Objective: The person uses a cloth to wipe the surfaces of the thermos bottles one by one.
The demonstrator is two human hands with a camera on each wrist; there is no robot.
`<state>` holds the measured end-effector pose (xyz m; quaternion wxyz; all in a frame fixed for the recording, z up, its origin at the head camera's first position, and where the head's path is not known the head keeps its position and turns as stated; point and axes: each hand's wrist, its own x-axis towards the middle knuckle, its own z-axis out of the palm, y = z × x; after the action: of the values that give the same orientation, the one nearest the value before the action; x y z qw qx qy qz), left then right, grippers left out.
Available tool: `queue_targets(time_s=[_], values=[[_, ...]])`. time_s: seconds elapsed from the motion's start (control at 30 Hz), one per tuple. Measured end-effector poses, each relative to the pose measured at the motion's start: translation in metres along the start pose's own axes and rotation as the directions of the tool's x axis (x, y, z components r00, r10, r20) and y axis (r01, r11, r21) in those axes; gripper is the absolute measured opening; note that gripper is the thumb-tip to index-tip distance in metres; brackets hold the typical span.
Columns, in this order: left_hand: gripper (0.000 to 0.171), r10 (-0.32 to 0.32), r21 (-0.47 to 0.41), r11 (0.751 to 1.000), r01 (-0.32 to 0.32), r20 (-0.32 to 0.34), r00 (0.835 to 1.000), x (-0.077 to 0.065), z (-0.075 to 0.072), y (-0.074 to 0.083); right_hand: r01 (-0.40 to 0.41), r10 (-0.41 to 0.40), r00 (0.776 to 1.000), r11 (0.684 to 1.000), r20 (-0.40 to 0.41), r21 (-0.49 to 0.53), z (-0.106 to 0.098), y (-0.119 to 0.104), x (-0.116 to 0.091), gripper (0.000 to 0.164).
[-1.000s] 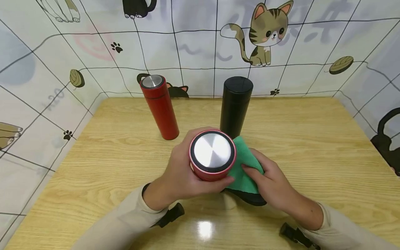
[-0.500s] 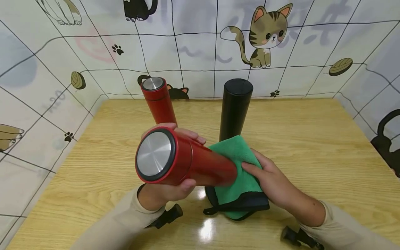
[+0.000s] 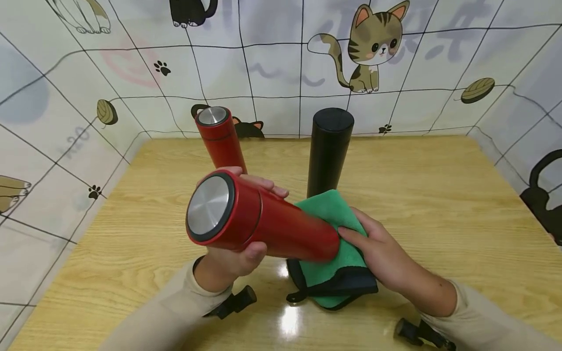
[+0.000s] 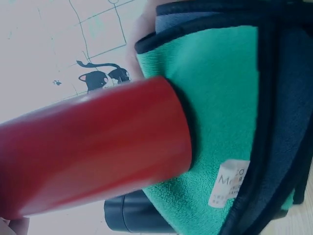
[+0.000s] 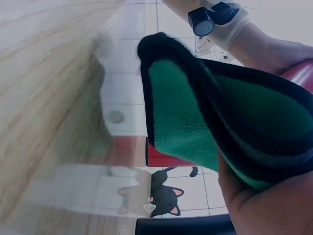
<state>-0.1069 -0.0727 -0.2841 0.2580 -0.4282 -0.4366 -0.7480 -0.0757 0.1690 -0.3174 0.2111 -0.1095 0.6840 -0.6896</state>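
Note:
My left hand (image 3: 228, 265) grips a red thermos flask (image 3: 285, 226) with a silver lid, tilted over the table. Its lid end points left toward the camera and its base lies against a green microfibre cloth (image 3: 327, 207) with dark edging. The cloth is held by my right hand (image 3: 386, 253), thumb on top, other fingers mostly hidden beneath it. In the left wrist view, the flask's base (image 4: 166, 132) meets the green face of the cloth (image 4: 220, 107), which bears a white label. Folded cloth (image 5: 181, 107) hangs from my right hand (image 5: 274, 205) in the right wrist view.
Another red flask (image 3: 223, 141) stands at the back left, its lower part hidden by my left hand and the held flask. Behind the cloth stands a black flask (image 3: 329, 151). The wooden table (image 3: 439, 195) ends at a white cat-print backdrop (image 3: 272, 73).
My left hand has tipped the red flask from nearly upright, swinging its lid left and turning its base to the cloth. More of the cloth shows. My right hand has hardly moved.

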Motion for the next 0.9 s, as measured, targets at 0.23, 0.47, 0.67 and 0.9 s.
queue_targets(time_s=[0.23, 0.47, 0.67, 0.9], values=[[0.068, -0.040, 0.075, 0.996, 0.047, -0.103, 0.994, 0.009, -0.009, 0.004, -0.019, 0.019, 1.000, 1.000, -0.001, -0.017, 0.000, -0.003, -0.001, 0.051], [0.066, 0.004, 0.211, 0.976, 0.049, -0.244, 0.970, 0.028, -0.050, 0.026, 0.048, -0.042, 0.997, 0.995, 0.067, -0.088, 0.000, -0.005, -0.004, 0.052], [0.063, 0.056, 0.414, 0.903, 0.118, -0.384, 0.922, 0.036, -0.098, 0.037, 0.105, -0.093, 0.990, 0.987, 0.102, -0.124, 0.000, -0.005, -0.003, 0.050], [0.064, -0.078, 0.531, 0.767, 0.360, -0.480, 0.874, 0.037, -0.136, 0.024, 0.103, -0.094, 0.993, 0.986, 0.074, -0.131, 0.001, -0.003, -0.004, 0.050]])
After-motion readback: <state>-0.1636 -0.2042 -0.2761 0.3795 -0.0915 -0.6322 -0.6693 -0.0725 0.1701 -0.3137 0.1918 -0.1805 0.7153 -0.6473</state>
